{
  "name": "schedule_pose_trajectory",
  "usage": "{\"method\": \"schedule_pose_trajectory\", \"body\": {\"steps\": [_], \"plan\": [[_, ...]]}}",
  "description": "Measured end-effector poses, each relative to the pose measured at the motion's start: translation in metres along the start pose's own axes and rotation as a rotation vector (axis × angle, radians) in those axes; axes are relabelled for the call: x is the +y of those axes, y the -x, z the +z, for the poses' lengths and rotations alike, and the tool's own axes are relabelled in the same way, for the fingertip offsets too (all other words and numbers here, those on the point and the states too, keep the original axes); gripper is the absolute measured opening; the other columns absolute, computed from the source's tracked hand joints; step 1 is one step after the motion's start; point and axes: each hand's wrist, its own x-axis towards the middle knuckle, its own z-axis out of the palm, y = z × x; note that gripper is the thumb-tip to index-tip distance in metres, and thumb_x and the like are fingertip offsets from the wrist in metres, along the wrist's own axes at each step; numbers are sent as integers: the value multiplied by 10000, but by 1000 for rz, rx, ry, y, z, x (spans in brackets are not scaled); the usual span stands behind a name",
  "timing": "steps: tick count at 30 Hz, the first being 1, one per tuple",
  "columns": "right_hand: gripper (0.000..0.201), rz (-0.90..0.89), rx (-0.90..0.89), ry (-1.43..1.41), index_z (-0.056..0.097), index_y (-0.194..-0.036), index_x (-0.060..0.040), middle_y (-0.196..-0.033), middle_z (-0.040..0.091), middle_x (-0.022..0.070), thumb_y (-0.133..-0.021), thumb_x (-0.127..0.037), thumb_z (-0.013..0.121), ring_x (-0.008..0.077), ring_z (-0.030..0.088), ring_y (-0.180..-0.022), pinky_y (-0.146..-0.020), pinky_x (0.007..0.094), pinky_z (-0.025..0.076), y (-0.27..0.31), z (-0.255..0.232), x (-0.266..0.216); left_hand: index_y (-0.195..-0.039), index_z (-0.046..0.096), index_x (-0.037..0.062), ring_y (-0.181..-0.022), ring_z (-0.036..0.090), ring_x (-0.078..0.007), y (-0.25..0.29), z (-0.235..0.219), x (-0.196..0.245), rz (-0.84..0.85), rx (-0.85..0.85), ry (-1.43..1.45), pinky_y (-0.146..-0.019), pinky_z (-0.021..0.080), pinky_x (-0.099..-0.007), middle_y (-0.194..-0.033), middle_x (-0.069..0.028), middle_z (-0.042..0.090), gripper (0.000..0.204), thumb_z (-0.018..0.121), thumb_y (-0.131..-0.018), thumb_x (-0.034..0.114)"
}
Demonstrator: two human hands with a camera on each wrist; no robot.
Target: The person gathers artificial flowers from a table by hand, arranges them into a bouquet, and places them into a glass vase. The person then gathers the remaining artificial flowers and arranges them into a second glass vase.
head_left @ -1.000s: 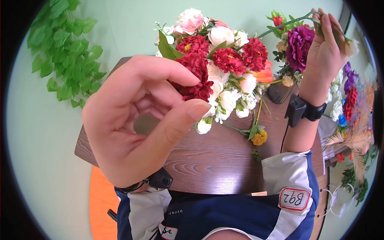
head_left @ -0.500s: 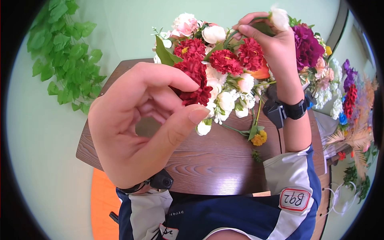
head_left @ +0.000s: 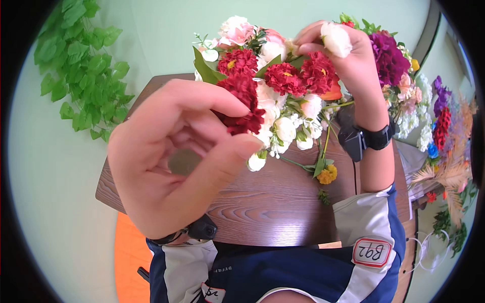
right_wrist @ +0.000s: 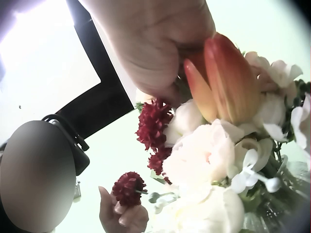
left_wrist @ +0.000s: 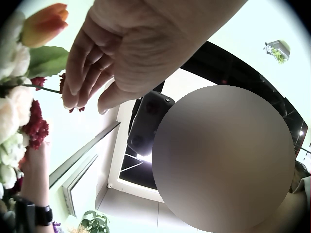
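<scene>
A bouquet of artificial flowers stands on the wooden table (head_left: 262,207), with white blooms (head_left: 286,130), pink ones and an orange-red tulip (right_wrist: 231,80). My left hand (head_left: 146,161) has its fingers and thumb curled at a dark red flower (right_wrist: 129,188) on the bouquet's near left side. In the left wrist view a thin stem runs to those fingertips. My right hand (head_left: 356,58), at the bouquet's upper right, pinches a white flower (head_left: 337,39) near its bloom, the fingertips among the flowers. Most of its stem is hidden. Clear glass (right_wrist: 296,170) shows below the blooms.
Behind the right wrist stands another arrangement with a large purple flower (head_left: 389,58). A yellow flower (head_left: 327,174) hangs low beside the bouquet. Green leaf vines (head_left: 83,65) hang on the wall at left. More flowers (head_left: 442,126) and a white cable (head_left: 429,252) are at far right.
My right hand has come left and down from the upper right with the white flower, and its fingertips now reach the bouquet. My left hand has barely moved.
</scene>
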Motion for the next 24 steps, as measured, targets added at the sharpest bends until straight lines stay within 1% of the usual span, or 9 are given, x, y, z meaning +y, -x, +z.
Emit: {"method": "schedule_pose_trajectory", "body": {"steps": [5, 8, 10, 12, 13, 15, 18, 20, 24], "plan": [[174, 66, 166, -145, 600, -912, 23, -773, 631, 74, -743, 60, 621, 147, 611, -731, -676, 237, 482, 10, 0, -7, -946, 557, -45, -514, 463, -45, -3, -13, 2, 27, 152, -97, -481, 336, -156, -623, -2, 508, 199, 549, -849, 129], [207, -26, 114, -120, 566, -950, 31, -777, 635, 87, -752, 85, 596, 163, 627, -747, -686, 251, 504, 10, 0, 1, -950, 587, -4, -573, 475, -42, -40, -21, 2, 88, 369, -397, -526, 357, -164, -647, 15, 523, 209, 523, -879, 181], [192, -19, 57, -213, 556, -936, 33, -788, 637, 91, -760, 110, 568, 179, 639, -772, -718, 277, 527, 7, 1, 2, -955, 613, 40, -647, 498, -44, -87, -28, 0, 173, -175, -631, -564, 373, -169, -691, 17, 544, 175, 525, -877, 169], [181, -23, 66, -230, 567, -919, 22, -789, 641, 74, -752, 84, 598, 138, 627, -768, -717, 248, 512, 5, 1, -3, -988, 617, 41, -761, 617, -164, -126, -5, 31, -188, -552, -676, -659, 473, -269, -851, -106, 642, 249, 626, -798, 202], [174, -24, 75, -239, 578, -903, 11, -791, 644, 56, -743, 59, 628, 97, 615, -764, -716, 219, 497, 4, 1, -4, -896, 611, 28, -620, 588, -110, -132, -3, 6, -40, -625, -525, -561, 458, -216, -731, -50, 632, 151, 612, -816, 157], [152, -57, 84, -283, 589, -888, 19, -780, 641, 45, -747, 20, 646, 92, 612, -758, -695, 214, 490, 4, -1, 1, -953, 624, 59, -654, 534, -109, -139, 7, -25, 187, -787, -675, -549, 423, -233, -741, -28, 589, 194, 630, -768, 114], [159, -190, 15, 118, 582, -920, 45, -799, 621, 62, -762, 63, 596, 131, 626, -792, -726, 242, 517, 7, -12, -1, -932, 619, 43, -641, 544, -148, -137, 7, -31, 235, -854, -740, -558, 444, -269, -740, -54, 594, 219, 655, -717, 69], [158, -58, -25, 227, 593, -925, 48, -809, 624, 49, -768, 35, 604, 105, 616, -783, -712, 225, 509, 9, -12, -7, -906, 612, 35, -635, 542, -154, -133, 12, -34, 252, -848, -818, -550, 441, -269, -732, -57, 589, 203, 658, -709, 58], [172, 16, 44, -71, 599, -936, 35, -821, 626, 45, -765, 40, 603, 98, 612, -775, -692, 220, 504, 7, -7, -13, -829, 574, 8, -611, 527, -138, -135, 17, -56, 320, -834, -712, -534, 423, -258, -711, -58, 574, 145, 646, -707, 36]]}}
